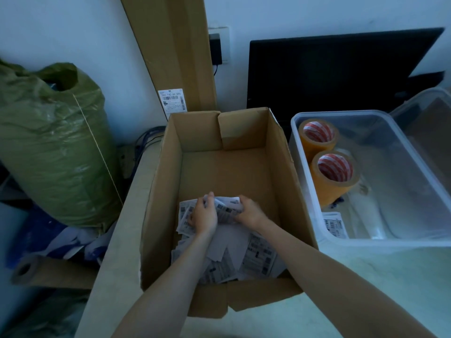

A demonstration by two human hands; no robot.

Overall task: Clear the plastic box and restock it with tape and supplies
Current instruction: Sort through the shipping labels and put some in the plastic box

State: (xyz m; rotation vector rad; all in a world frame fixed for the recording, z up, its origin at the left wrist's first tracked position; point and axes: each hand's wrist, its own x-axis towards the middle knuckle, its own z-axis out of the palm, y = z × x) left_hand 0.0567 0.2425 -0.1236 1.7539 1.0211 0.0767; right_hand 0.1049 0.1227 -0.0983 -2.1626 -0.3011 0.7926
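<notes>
Forearms: both of mine reach down from the near edge into the cardboard box [280, 152] on the table
Left hand [203, 217]: fingers curled round a crumpled wad of paper labels [224, 211], gripping it low in the box
Right hand [250, 211]: fingers bent over the same wad from the other side, pinching its edge
Loose pile: more paper slips [256, 254] lie heaped in the near end of the box under my wrists; the far end shows bare cardboard
Plastic box [307, 181]: clear, lid off, just right of the cardboard box, its wall touching or nearly touching the cardboard
Tape [335, 176]: two tan rolls with red-and-white striped cores already stand inside the plastic box, at its left side, the far roll [317, 136] touching the near one
Left in the plastic box: one printed slip [335, 225] against the near wall, plus some clear wrapping I cannot make out
Step in hand: by my reading, the cleared-out labels are being bundled in the cardboard box while restocking is partly done
Next move: calls for dealing with that wad, then turning right to the plastic box, where the last slip likely needs lifting out
Writing: barcodes on the slips, too small to read; a shipping label [173, 100] on the tall carton leaning against the wall shows digits I read as "542 542 00 005", uncertain
</notes>
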